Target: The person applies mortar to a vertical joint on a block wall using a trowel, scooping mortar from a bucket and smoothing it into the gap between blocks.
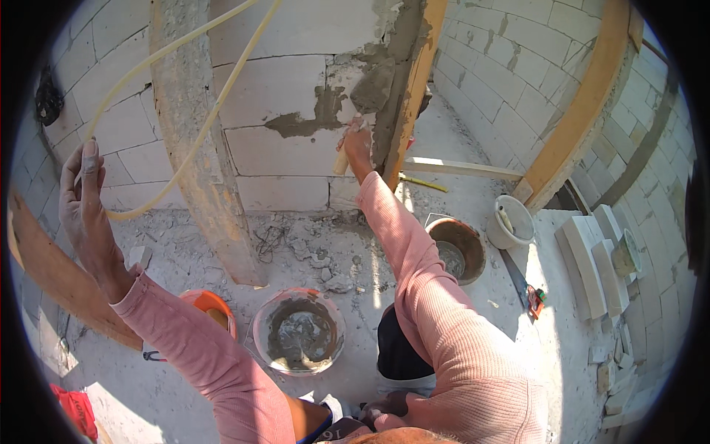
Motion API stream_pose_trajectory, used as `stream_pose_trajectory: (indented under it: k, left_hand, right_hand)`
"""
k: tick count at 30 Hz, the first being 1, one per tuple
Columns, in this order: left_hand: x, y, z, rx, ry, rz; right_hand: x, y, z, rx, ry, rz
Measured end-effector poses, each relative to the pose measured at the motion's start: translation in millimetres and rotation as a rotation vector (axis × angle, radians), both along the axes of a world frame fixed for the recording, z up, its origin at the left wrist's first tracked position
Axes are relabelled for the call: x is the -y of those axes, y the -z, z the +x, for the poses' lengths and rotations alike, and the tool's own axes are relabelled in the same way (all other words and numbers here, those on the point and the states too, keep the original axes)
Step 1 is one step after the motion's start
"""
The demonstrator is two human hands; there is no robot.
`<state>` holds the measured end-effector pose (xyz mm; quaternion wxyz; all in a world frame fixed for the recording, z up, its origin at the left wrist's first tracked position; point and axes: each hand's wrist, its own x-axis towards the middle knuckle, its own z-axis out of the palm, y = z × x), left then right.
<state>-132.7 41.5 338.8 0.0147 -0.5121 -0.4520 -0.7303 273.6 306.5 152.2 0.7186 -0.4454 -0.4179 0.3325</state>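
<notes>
Block wall (pixel 296 159) corner tight; right hand (pixel 357 144) fingers grip trowel (pixel 372 92) at timber edge, left hand (pixel 83 200) fingers wide, raised

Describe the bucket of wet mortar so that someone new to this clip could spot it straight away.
Start at the grey concrete post leaning against the block wall. On the floor just below its foot, between the person's two pink sleeves, stands the mortar bucket. Unlike the orange bucket beside it, it is pale-rimmed and filled with grey mix.

Trowel (pixel 370 92) handle hidden inside right hand (pixel 357 144) fingers. Orange bucket (pixel 211 307) half covered by left sleeve. Red cloth (pixel 74 409) cut by lens rim (lower left). Hand saw (pixel 521 281) teeth too small to tell.
</notes>
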Motion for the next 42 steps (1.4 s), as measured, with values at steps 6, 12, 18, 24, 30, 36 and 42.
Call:
stream_pose_trajectory:
  k: [6, 12, 18, 24, 30, 36, 42]
  left_hand:
    - [-6, 9, 0, 0.043, 0.071, -0.027]
    - [-20, 15, -10, 0.062, 0.077, -0.056]
    - [-31, 23, 8, 0.083, 0.077, -0.095]
    - [-24, 19, -2, 0.072, 0.080, -0.061]
    - [-30, 24, -4, 0.079, 0.073, -0.090]
    - [-32, 29, -3, 0.046, 0.027, -0.123]
    - [-25, 23, 1, 0.048, 0.009, -0.123]
  right_hand:
    - [64, -50, -22, 0.229, -0.035, 0.101]
    - [79, -323, 14, 0.299, 0.016, 0.327]
    - [70, -383, 37, 0.296, 0.096, 0.330]
    - [58, -389, 28, 0.260, 0.074, 0.316]
    - [48, -393, 25, 0.240, 0.063, 0.304]
    - [33, -376, 17, 0.212, 0.014, 0.266]
    - [21, -345, -3, 0.162, -0.079, 0.180]
